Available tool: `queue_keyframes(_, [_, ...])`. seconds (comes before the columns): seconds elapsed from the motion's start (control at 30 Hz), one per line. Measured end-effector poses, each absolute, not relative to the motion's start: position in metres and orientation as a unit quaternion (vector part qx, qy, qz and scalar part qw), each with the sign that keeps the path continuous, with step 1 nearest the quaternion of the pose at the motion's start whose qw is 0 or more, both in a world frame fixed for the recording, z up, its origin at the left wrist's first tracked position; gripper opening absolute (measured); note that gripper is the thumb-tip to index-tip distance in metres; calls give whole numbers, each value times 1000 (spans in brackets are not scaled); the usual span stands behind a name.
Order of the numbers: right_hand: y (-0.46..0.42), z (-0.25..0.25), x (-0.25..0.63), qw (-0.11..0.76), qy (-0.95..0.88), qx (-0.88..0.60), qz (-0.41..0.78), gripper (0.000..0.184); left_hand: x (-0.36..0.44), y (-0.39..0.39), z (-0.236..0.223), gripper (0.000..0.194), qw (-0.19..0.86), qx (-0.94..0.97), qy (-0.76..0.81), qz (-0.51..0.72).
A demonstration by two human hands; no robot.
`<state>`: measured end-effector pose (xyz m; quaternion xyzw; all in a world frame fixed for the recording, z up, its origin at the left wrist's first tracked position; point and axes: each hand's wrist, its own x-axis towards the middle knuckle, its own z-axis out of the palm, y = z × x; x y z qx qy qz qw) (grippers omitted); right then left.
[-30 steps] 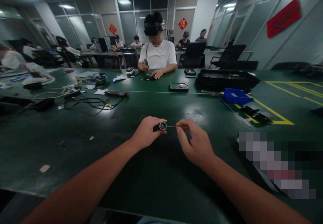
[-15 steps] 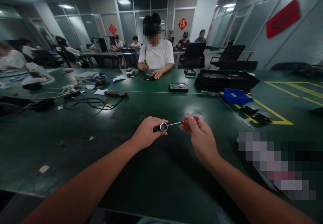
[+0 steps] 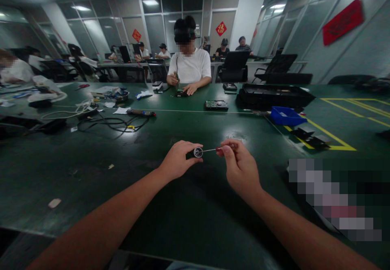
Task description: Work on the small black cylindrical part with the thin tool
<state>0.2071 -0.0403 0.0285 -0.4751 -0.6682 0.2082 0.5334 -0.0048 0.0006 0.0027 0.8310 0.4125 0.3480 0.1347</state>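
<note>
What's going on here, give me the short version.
Two bare hands are at work over a green table. The left hand grips a small dark part, its silver-rimmed end facing the camera. The right hand holds a slim red-handled tool, its shaft reaching to that end; whether its tip touches inside is unclear. Beyond them lies a unit with a green circuit board, and across the table sits someone in a white shirt.

Extends bare left forearm (image 3: 117, 211) and bare right forearm (image 3: 297, 223) forward, converging; curves bare left hand (image 3: 176, 159) into C-shaped grip; pinches with bare right hand (image 3: 242, 164), thumb (image 3: 229, 156) opposing curled fingers (image 3: 238, 145).
</note>
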Motion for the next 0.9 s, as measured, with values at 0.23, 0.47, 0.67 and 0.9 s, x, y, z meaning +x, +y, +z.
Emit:
queue_keyframes(0.23, [-40, 31, 211, 502, -696, -485, 166, 19, -5, 2, 2, 39, 134, 834, 408, 348])
queue_keyframes(0.47, [-45, 36, 213, 460, -745, -475, 93, 22, -5, 3, 1, 39, 140, 832, 410, 348])
queue_keyframes(0.67, [-47, 40, 213, 431, -789, -424, 107, 12, -4, 2, 2, 37, 137, 831, 414, 344])
queue_keyframes(0.9, [-41, 31, 209, 530, -667, -460, 252, 20, -4, 2, 0, 41, 138, 825, 416, 357])
